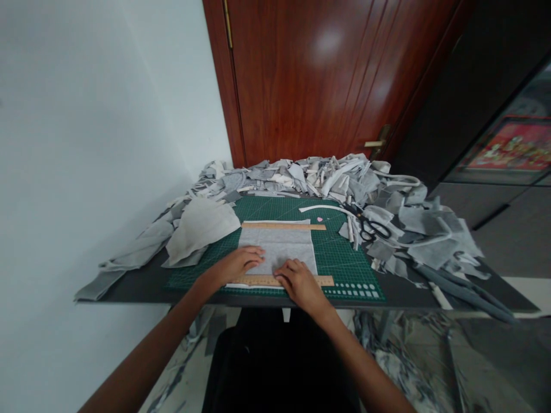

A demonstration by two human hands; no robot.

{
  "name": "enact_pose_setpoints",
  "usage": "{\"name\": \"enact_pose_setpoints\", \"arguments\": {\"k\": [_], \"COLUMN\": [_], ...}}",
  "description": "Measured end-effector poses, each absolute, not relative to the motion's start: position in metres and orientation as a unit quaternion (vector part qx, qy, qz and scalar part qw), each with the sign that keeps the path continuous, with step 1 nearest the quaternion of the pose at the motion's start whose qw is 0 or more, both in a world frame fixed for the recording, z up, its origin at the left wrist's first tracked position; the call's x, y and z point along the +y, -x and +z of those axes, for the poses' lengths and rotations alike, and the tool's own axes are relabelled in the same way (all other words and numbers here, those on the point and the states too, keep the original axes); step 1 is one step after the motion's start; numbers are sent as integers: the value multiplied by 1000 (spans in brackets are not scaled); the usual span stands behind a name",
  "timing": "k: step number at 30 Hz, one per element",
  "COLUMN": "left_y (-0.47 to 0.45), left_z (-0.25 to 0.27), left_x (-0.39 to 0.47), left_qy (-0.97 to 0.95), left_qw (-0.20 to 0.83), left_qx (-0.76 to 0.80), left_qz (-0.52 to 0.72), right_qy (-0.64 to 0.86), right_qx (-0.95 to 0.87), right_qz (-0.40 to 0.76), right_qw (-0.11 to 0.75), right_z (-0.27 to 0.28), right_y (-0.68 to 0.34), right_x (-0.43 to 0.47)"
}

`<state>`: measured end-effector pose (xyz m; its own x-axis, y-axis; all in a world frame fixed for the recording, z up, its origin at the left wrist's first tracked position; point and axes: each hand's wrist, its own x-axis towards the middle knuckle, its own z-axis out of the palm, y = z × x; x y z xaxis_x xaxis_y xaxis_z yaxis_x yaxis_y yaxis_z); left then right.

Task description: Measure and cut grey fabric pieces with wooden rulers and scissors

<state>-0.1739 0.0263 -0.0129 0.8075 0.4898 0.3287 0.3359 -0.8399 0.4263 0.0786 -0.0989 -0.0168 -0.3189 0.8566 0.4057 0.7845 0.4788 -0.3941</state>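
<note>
A piece of light grey cloth (275, 252) lies flat on the green cutting mat (344, 258), a crease running across it. One wooden ruler (284, 226) rests along its far edge; a second wooden ruler (325, 280) lies along the near edge. My left hand (241, 264) is laid on the cloth's left side, fingers stretched out, its heel close to the near ruler. Bent over the near ruler, my right hand (299, 281) has its thumb and fingers closed on it near the middle. The right fingertips are partly hidden.
Heaped grey and white fabric scraps (297, 175) line the table's back and both sides. Black-handled scissors (372, 228) lie right of the cloth, near a small pink piece (319, 219) and a curved white strip (318, 207). A brown door (301, 86) stands behind the table (142, 287).
</note>
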Motion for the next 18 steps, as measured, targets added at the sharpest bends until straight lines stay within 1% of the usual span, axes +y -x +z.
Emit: {"name": "enact_pose_setpoints", "arguments": {"k": [7,12,15,18], "left_y": [173,174,173,172], "left_z": [-14,-21,-24,-20], "left_x": [26,33,37,39], "left_qy": [-937,-937,-937,-940], "left_qw": [164,163,173,184], "left_qx": [227,215,200,195], "left_qz": [207,222,228,212], "right_qy": [505,512,523,518], "right_qx": [-802,-805,-797,-805], "right_qz": [77,89,120,140], "right_qw": [309,287,278,253], "right_z": [-23,-17,-5,12], "right_y": [-77,-79,-77,-78], "right_x": [-115,-126,-129,-130]}}
